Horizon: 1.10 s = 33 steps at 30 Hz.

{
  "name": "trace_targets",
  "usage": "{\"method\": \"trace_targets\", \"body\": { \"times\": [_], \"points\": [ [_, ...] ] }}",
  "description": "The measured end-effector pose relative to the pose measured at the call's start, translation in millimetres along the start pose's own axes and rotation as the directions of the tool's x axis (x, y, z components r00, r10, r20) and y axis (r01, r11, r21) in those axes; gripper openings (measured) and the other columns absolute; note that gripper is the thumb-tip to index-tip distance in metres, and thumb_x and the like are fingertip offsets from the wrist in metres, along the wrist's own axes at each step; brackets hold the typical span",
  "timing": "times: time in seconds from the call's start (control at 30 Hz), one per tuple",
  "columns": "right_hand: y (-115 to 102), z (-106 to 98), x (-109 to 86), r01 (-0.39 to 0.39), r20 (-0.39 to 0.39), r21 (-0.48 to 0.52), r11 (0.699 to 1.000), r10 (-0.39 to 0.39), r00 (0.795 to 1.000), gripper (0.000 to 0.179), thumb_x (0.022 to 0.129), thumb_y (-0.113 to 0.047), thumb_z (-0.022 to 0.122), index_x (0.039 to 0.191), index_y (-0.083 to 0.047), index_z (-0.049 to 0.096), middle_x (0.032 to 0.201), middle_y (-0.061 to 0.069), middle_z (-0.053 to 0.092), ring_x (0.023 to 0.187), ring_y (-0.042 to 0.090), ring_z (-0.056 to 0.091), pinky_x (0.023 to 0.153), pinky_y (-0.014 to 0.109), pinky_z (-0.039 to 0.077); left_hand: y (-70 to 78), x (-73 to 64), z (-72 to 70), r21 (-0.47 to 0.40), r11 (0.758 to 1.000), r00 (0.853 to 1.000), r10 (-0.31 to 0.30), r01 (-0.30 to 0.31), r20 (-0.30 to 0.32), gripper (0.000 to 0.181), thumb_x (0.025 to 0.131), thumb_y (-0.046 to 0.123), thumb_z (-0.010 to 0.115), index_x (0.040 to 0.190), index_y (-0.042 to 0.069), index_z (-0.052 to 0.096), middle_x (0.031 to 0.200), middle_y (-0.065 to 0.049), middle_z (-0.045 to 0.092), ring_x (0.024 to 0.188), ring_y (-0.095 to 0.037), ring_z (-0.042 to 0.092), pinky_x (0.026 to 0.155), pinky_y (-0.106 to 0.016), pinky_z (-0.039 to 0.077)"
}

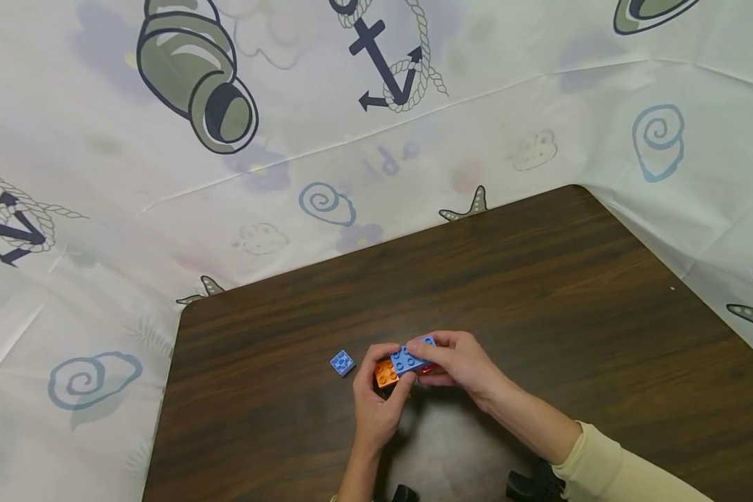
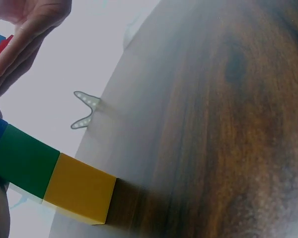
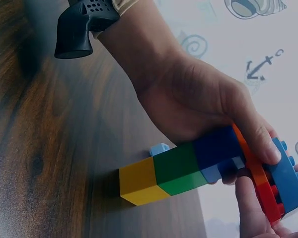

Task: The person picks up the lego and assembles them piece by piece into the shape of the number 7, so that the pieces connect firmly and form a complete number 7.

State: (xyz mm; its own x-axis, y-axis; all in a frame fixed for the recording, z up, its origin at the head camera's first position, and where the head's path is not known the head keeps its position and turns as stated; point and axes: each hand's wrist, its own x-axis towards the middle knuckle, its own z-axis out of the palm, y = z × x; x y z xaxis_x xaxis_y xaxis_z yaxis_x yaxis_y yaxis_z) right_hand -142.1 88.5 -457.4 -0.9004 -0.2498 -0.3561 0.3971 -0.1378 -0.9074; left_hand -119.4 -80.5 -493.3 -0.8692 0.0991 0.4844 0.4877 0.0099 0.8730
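A column of toy building blocks, with a yellow block (image 3: 141,181), a green block (image 3: 176,168) and a dark blue block (image 3: 217,148), is held between both hands. At its top sit an orange block (image 1: 385,374) and a red block (image 3: 274,212), with a lighter blue block (image 1: 408,358) over them. My left hand (image 1: 376,408) grips the column and orange block between thumb and fingers. My right hand (image 1: 467,362) pinches the lighter blue block and the red one from the right. Whether the yellow end touches the table cannot be told.
A small light blue block (image 1: 342,363) lies on the dark wooden table (image 1: 276,411), left of the hands. Black wrist devices (image 1: 530,484) show at the wrists. A pale printed cloth (image 1: 326,84) stands behind the table and along its sides.
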Motion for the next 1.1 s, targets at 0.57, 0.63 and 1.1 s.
{"method": "trace_targets", "body": {
  "times": [0.57,0.63,1.1],
  "points": [
    [1,-5,-0.5,0.056,0.037,-0.096,0.994,-0.053,0.998,0.048,0.089,-0.038,0.072,0.117,0.001,0.065,0.096,0.014,0.069,0.082,0.025,0.071,0.074,0.037,0.056,-34.9,-4.8,-5.4,0.002,0.998,0.997,0.061,-0.061,0.036,0.053,0.079,-0.012,0.073,0.127,-0.001,0.055,0.116,-0.015,0.059,0.100,-0.028,0.056,0.089,-0.031,0.046],
    [1,-5,-0.7,0.082,0.051,-0.115,0.990,-0.077,0.996,0.047,0.090,-0.037,0.071,0.117,0.001,0.065,0.098,0.013,0.070,0.083,0.024,0.070,0.075,0.040,0.056,-35.4,-4.3,-6.2,0.001,0.998,0.998,0.056,-0.056,0.043,0.053,0.079,-0.010,0.074,0.128,-0.002,0.055,0.116,-0.014,0.058,0.101,-0.028,0.056,0.089,-0.031,0.046],
    [1,-10,-0.4,0.112,0.091,-0.154,0.982,-0.099,0.991,0.049,0.092,-0.038,0.068,0.120,0.001,0.062,0.100,0.012,0.069,0.087,0.025,0.068,0.075,0.040,0.057,-34.4,-4.7,-6.9,-0.030,1.000,0.999,0.000,0.001,0.043,0.044,0.082,-0.008,0.072,0.123,-0.002,0.058,0.112,-0.014,0.058,0.098,-0.027,0.054,0.086,-0.030,0.045]
  ]
}}
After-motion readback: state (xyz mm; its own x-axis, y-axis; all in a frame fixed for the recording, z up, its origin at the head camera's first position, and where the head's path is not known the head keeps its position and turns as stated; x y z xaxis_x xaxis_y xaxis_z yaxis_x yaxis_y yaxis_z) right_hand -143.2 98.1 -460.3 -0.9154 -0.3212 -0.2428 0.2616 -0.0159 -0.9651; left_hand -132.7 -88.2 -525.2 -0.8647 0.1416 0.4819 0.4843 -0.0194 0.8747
